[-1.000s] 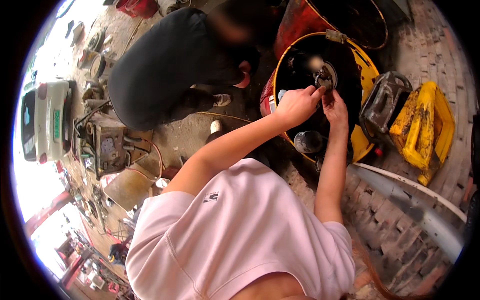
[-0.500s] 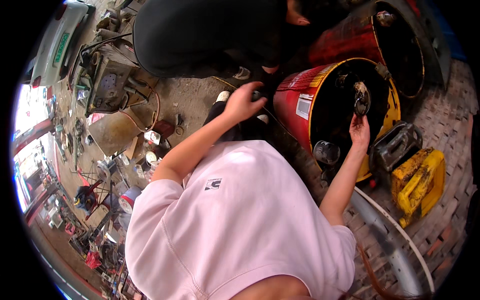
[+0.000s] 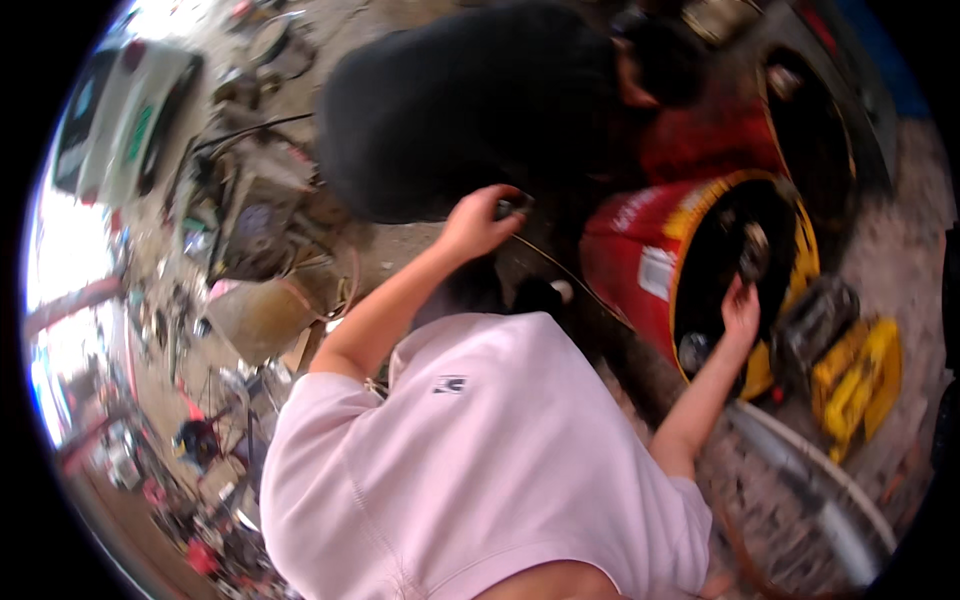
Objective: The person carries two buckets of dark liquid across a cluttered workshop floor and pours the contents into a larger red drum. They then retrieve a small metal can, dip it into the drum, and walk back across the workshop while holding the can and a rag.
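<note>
My left hand (image 3: 472, 225) is raised in front of a crouching person in dark clothes, its fingers curled round a small dark object (image 3: 509, 208) whose kind I cannot make out. My right hand (image 3: 741, 312) reaches to the mouth of a red drum (image 3: 627, 262) with a yellow rim, lying on its side. At its fingertips is a dark round part (image 3: 753, 262) with a pale patch on top, blurred against the black inside. A thin yellowish line (image 3: 560, 262) runs from near my left hand toward the drum.
A second red drum (image 3: 710, 138) lies behind the first. Right of them stand a black jug (image 3: 815, 315) and a yellow jug (image 3: 858, 385), with a grey pipe (image 3: 790, 460) nearer me. The crouching person (image 3: 460, 110) is ahead. Machinery (image 3: 255, 215) and scattered parts cover the left floor.
The view has shifted, so the drums and jugs sit lower and farther right. My left hand has moved closer to the crouching person. My right hand keeps its place at the drum's mouth.
</note>
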Action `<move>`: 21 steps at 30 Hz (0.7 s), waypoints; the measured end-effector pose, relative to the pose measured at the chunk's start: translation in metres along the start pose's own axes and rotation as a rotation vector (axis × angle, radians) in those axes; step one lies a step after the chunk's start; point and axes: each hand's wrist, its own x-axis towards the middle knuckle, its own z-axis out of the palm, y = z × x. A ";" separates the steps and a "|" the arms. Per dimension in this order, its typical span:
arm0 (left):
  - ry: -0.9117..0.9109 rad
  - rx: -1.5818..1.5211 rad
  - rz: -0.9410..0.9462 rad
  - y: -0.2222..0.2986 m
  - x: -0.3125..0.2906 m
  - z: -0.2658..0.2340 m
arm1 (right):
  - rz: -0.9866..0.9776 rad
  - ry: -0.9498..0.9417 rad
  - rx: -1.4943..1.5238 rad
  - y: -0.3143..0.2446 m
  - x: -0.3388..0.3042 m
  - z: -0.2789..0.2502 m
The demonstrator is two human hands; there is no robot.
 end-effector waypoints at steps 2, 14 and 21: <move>0.052 0.048 0.154 -0.010 0.000 -0.015 | -0.051 -0.032 -0.025 -0.001 -0.003 -0.018; -0.243 -0.249 -0.046 -0.038 -0.043 -0.126 | -0.104 0.033 0.070 0.013 0.009 -0.009; -0.335 -0.113 0.017 -0.059 -0.040 -0.159 | 0.049 -0.210 0.082 0.020 0.020 -0.017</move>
